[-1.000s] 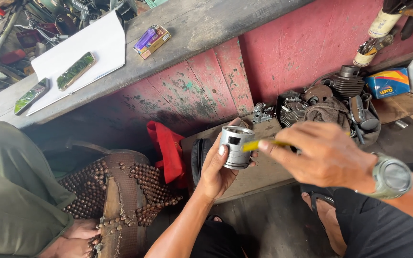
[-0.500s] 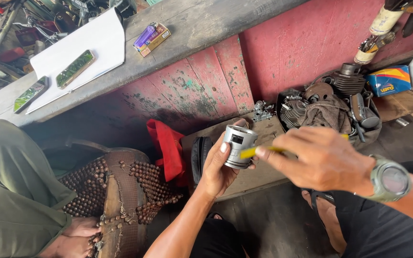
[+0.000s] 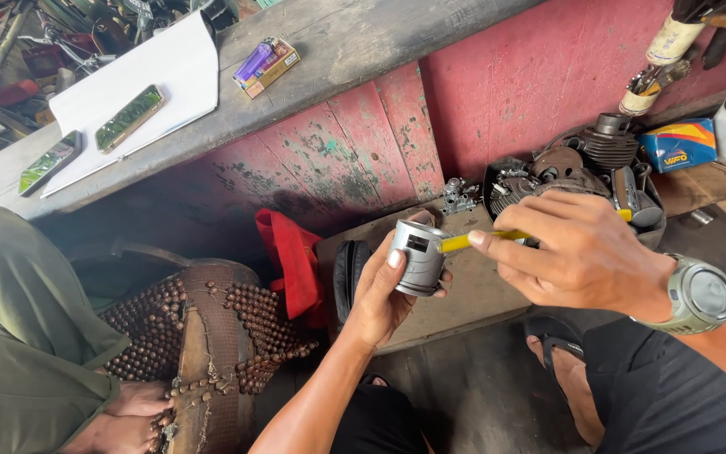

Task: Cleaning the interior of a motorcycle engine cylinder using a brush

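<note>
While the left hand (image 3: 384, 290) cups the grey metal piston (image 3: 420, 256) upright (crown tilted leftward), the right hand (image 3: 577, 252) pinches 1 yellow-handled tool (image 3: 485, 240) lying horizontally, its tip touching the piston's side.

Piston (image 3: 420, 256) left of engine parts (image 3: 581, 164)

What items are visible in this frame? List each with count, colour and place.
Metal piston: one, silver-grey, in left hand.
Yellow-handled tool: one, in right hand, tip at piston.
Engine parts pile: one, dark grey, by red wall.
Red cloth: one, below bench.
Phones: two, on white paper on bench.
Beaded seat cover: one, brown, lower left.
Another person's hand: one, bottom left.
Left hand: grips piston.
Right hand: wears grey wristwatch.
</note>
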